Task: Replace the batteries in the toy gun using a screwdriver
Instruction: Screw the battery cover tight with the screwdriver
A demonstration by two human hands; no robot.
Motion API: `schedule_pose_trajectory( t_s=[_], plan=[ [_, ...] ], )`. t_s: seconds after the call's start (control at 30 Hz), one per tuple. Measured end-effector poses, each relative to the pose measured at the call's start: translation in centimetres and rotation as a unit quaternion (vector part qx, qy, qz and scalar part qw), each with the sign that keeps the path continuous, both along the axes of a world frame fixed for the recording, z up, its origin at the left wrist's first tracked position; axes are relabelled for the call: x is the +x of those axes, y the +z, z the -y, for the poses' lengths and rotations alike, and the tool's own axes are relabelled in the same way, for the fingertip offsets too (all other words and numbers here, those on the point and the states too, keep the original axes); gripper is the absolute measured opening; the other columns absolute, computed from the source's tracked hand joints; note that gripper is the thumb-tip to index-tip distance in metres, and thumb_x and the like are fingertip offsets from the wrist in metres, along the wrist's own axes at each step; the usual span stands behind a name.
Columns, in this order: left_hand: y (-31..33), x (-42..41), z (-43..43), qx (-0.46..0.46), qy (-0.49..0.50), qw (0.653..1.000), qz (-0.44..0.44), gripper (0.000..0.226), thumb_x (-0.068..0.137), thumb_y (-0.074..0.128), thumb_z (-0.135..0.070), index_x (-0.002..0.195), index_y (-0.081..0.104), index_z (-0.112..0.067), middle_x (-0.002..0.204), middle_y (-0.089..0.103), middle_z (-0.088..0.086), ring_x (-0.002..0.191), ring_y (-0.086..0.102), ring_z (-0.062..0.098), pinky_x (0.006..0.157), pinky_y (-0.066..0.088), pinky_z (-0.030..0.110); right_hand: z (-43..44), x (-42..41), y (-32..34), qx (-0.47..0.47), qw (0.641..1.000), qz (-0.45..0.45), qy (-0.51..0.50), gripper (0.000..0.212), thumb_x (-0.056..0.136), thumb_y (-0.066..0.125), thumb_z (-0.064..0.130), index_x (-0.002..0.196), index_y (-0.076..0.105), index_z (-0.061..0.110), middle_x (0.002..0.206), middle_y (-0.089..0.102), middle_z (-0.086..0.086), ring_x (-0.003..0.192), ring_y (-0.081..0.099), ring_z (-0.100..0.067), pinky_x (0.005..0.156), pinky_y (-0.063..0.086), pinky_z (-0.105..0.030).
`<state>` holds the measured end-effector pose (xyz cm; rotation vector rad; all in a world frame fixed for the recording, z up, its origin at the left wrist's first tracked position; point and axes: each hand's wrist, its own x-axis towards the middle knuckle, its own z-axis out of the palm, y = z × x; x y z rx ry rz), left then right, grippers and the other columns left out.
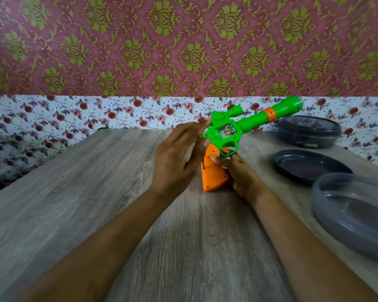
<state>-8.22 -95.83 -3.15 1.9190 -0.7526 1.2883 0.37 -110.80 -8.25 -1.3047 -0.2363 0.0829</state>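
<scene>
Hands on one toy gun (234, 136) above a wooden table (96, 192).
Right hand (240, 173) is wrapped around the orange grip, holding the gun with its green barrel angled up to the right; left hand (179, 158) is spread flat, fingers extended, fingertips touching the gun's rear. Three dark round containers lie at the right: a lidded one (308, 131), a shallow dish (310, 166), a clear-rimmed one (354, 212).

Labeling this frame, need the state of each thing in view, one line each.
Toy gun: held upright off the table, barrel pointing up-right, grip down.
Right hand: gripping the orange grip.
Left hand: open, fingers against the gun's rear.
Far container: lidded.
Lid: lying loose on table.
Near container: open.
</scene>
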Motion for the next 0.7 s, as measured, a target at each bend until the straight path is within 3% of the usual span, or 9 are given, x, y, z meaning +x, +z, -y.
schedule_pose_trajectory(
  t_s=[0.13,0.27,0.33,0.43,0.47,0.6,0.7],
  plan=[
    [-0.02,0.16,-0.58,-0.033,0.010,0.999,-0.005,0.034,0.090,0.059,-0.021,0.123,0.060,-0.011,0.099,0.068,-0.002,0.084,0.063,0.006,0.071,0.054,0.021,-0.08,-0.24,0.30,-0.002,1.000,0.001,0.001,0.050,0.085,0.060,0.006,0.132,0.047,0.014,0.120,0.061,-0.010,0.096,0.062,-0.022,0.080,0.053,-0.041],
    [-0.10,0.45,-0.66,-0.026,0.015,1.000,0.001,0.033,0.093,0.054,-0.013,0.125,0.058,-0.008,0.098,0.072,0.006,0.078,0.066,0.010,0.068,0.056,0.029,-0.08,-0.50,0.49,-0.002,1.000,-0.001,0.005,0.045,0.085,0.059,0.006,0.127,0.049,0.017,0.116,0.062,-0.009,0.093,0.062,-0.021,0.073,0.054,-0.037],
    [-0.13,0.44,-0.53,-0.026,0.001,1.000,-0.009,0.036,0.095,0.047,-0.016,0.130,0.052,-0.009,0.106,0.070,0.005,0.075,0.070,0.022,0.062,0.058,0.038,-0.07,-0.56,0.53,-0.001,1.000,-0.004,0.002,0.043,0.085,0.060,0.006,0.125,0.050,0.019,0.115,0.062,-0.008,0.093,0.063,-0.020,0.073,0.054,-0.037],
    [-0.32,0.47,-0.39,-0.032,-0.013,0.999,-0.030,0.041,0.097,0.038,-0.021,0.136,0.045,-0.009,0.113,0.060,-0.011,0.069,0.069,0.035,0.060,0.057,0.042,-0.09,-0.61,0.57,-0.004,1.000,-0.007,0.001,0.044,0.084,0.061,0.007,0.126,0.050,0.018,0.115,0.063,-0.007,0.094,0.063,-0.020,0.071,0.055,-0.036],
    [-0.42,0.56,-0.46,-0.036,-0.015,0.999,-0.037,0.043,0.097,0.036,-0.022,0.137,0.044,-0.009,0.111,0.061,-0.009,0.069,0.068,0.036,0.061,0.056,0.044,-0.05,-0.63,0.59,-0.006,1.000,-0.005,0.000,0.043,0.085,0.061,0.007,0.125,0.050,0.018,0.112,0.064,-0.006,0.092,0.064,-0.019,0.068,0.056,-0.034],
    [-0.63,0.69,-0.73,-0.051,-0.021,0.997,-0.061,0.045,0.096,0.032,-0.024,0.141,0.038,-0.018,0.099,0.066,0.024,0.073,0.067,0.039,0.065,0.055,0.050,0.02,-0.73,0.65,-0.006,1.000,0.001,0.003,0.041,0.086,0.058,0.006,0.124,0.051,0.019,0.103,0.065,-0.001,0.085,0.064,-0.013,0.061,0.057,-0.029],
    [-0.68,0.51,-0.47,-0.040,-0.027,0.997,-0.065,0.045,0.097,0.032,-0.023,0.142,0.034,-0.021,0.100,0.066,0.022,0.073,0.067,0.038,0.064,0.055,0.049,0.11,-0.83,0.66,-0.004,1.000,0.006,0.006,0.038,0.086,0.058,0.006,0.121,0.052,0.020,0.099,0.066,0.001,0.085,0.065,-0.013,0.060,0.058,-0.028]
  ],
)
